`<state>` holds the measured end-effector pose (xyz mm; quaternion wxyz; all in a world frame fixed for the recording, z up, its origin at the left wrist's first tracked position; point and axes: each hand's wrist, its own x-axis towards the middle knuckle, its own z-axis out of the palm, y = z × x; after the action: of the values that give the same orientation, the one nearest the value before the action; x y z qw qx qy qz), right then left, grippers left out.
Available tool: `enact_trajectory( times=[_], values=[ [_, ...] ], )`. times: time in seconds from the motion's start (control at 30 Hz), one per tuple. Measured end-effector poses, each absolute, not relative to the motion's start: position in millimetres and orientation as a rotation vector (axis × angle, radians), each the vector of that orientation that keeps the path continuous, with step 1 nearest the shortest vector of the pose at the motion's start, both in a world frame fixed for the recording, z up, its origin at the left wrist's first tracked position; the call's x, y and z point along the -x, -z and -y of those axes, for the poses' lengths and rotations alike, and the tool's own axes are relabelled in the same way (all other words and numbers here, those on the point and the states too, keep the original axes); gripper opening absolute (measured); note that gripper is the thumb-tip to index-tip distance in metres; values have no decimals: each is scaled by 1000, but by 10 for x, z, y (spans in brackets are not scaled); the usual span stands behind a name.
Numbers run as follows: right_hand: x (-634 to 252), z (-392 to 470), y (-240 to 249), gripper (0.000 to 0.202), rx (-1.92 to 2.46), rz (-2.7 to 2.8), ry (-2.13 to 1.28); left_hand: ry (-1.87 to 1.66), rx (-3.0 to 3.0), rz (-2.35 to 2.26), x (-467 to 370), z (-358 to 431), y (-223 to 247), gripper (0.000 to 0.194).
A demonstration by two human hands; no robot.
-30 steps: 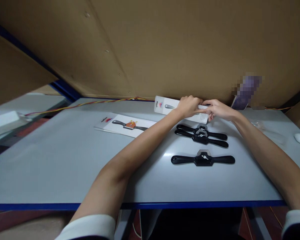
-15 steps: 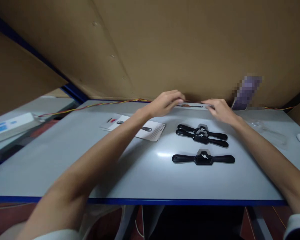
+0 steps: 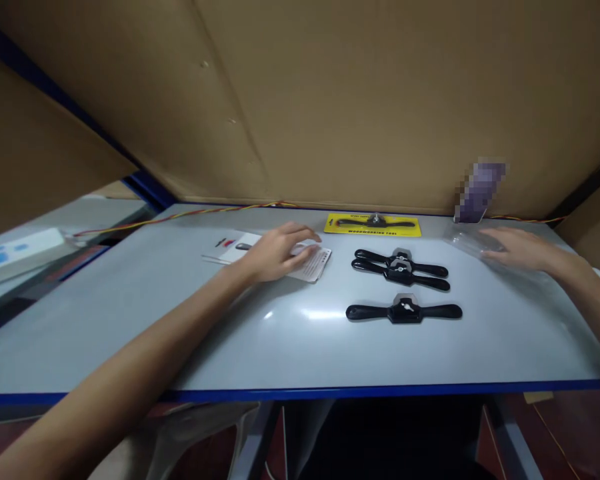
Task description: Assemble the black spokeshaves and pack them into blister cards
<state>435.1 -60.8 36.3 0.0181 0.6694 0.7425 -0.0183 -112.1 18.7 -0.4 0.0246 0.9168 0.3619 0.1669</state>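
Note:
My left hand rests over white printed cards, its fingers loosely bent and apart, covering part of them. On the right, my right hand, smeared by motion, has its fingers around the end of a clear plastic package. Between the hands lie three black spokeshaves with grey blades: a far one, another close against it, and a separate one nearer the front edge. Behind them a yellow card lies flat, showing a spokeshave and the words "woodworking tool".
A pixelated phone-like object leans at the back wall. Red and yellow wires run along the table's rear edge. At the far left is a white box on another surface. A blue edge borders the grey table.
Both hands have left the back card, which now shows its yellow face. My left hand came down leftward onto the white cards; my right hand moved right to the clear plastic, which has shifted leftward.

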Motion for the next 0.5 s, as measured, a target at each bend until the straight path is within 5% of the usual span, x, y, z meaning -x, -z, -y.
enact_trajectory(
  times=[0.27,0.5],
  values=[
    [-3943,786,-645,44,-2338,-2612,5,-235,-2976,-674,273,-373,-17,38],
    [-2933,498,-563,37,-2123,-2978,360,-152,-3060,-577,121,-585,-110,28]
  ],
)
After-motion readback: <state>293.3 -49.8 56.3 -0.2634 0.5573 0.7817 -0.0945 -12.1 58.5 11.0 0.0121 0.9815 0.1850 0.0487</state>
